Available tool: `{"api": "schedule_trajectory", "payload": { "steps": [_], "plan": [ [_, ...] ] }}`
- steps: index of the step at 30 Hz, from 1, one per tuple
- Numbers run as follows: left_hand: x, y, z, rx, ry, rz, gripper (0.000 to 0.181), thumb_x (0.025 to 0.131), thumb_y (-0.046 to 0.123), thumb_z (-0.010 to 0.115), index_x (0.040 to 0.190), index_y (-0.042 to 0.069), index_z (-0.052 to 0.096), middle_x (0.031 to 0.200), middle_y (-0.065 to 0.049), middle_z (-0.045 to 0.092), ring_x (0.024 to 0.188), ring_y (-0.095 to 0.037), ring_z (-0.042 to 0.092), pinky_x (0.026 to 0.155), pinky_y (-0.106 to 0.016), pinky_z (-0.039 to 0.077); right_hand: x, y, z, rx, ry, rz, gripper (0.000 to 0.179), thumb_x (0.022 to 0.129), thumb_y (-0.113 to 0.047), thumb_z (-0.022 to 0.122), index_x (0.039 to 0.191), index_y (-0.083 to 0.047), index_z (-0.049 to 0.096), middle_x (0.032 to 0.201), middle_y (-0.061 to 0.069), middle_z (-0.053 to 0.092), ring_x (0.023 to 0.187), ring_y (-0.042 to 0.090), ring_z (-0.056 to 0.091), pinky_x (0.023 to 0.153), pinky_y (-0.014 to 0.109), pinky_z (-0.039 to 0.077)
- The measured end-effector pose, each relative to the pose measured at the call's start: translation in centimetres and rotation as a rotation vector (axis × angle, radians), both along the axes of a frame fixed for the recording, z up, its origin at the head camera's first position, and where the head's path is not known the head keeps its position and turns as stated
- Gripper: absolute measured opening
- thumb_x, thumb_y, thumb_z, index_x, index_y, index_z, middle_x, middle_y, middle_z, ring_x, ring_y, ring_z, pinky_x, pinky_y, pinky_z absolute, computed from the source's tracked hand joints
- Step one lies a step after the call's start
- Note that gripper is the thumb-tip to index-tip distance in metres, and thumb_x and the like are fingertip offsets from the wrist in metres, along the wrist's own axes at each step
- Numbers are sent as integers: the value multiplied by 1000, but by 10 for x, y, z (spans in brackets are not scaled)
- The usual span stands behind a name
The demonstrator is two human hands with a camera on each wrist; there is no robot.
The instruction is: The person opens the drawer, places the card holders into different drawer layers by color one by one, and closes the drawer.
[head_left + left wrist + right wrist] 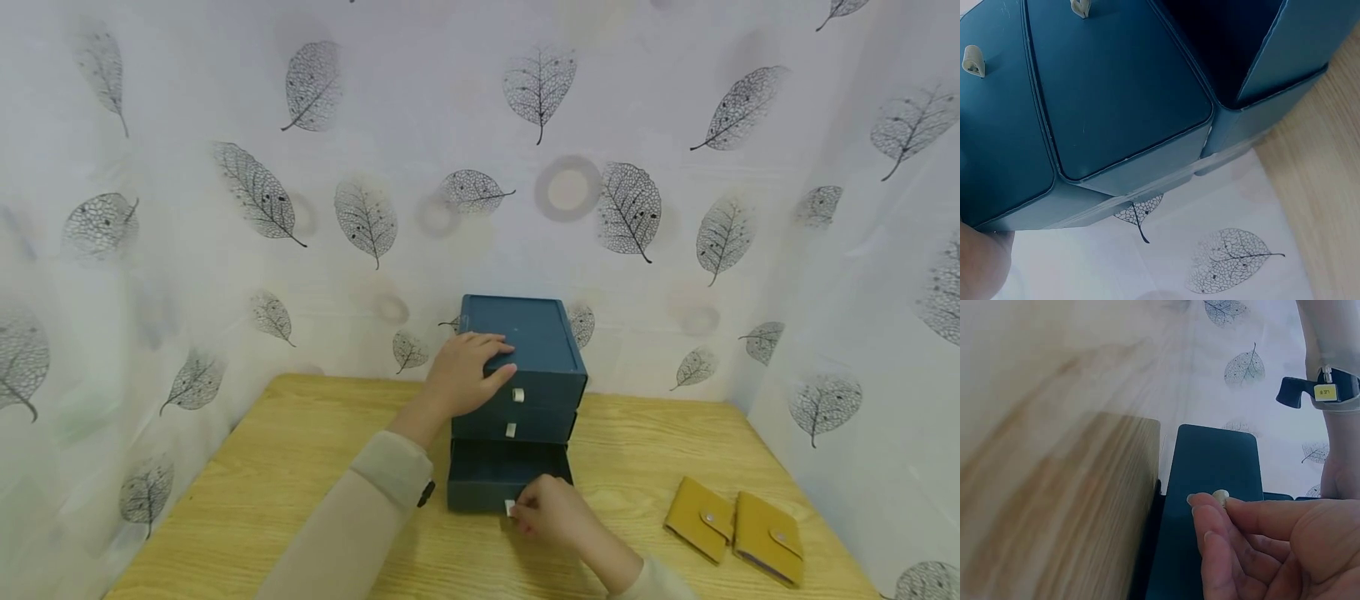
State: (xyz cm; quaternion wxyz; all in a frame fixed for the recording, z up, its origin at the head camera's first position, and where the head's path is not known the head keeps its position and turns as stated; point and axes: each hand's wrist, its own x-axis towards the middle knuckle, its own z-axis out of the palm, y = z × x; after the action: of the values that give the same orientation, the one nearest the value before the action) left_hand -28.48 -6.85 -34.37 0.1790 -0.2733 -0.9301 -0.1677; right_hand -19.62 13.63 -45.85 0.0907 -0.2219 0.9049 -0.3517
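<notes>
A blue three-drawer cabinet (546, 398) stands on a wooden table (300, 483), just below the head view's centre. A person's left hand (465, 375) rests on its top, fingers spread. The right hand (553, 510) pinches the pale tab (510, 507) of the pulled-out bottom drawer (476, 497). Yellow wallets (693, 518) lie at lower right.

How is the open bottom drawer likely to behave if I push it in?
The bottom drawer would probably slide straight, since the cabinet encloses its rear part. Its thin-looking walls suggest it's light for its size, though the material is unclear. The cabinet seems unlikely to tip, with the left hand resting on its top.
</notes>
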Motion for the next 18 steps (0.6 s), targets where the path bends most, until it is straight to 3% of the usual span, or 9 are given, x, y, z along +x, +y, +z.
{"api": "schedule_trajectory", "payload": {
  "steps": [18],
  "plan": [
    [0,0,-1,3,6,-6,44,103,46,50,139,23,61,148,-1,52,138,-25,45,117,-48,32,11,-1,1,-7,-42,1,25,91,-15,73,67,-12,74,56,-10,62,51,7,58,46,24,46]
  ]
}}
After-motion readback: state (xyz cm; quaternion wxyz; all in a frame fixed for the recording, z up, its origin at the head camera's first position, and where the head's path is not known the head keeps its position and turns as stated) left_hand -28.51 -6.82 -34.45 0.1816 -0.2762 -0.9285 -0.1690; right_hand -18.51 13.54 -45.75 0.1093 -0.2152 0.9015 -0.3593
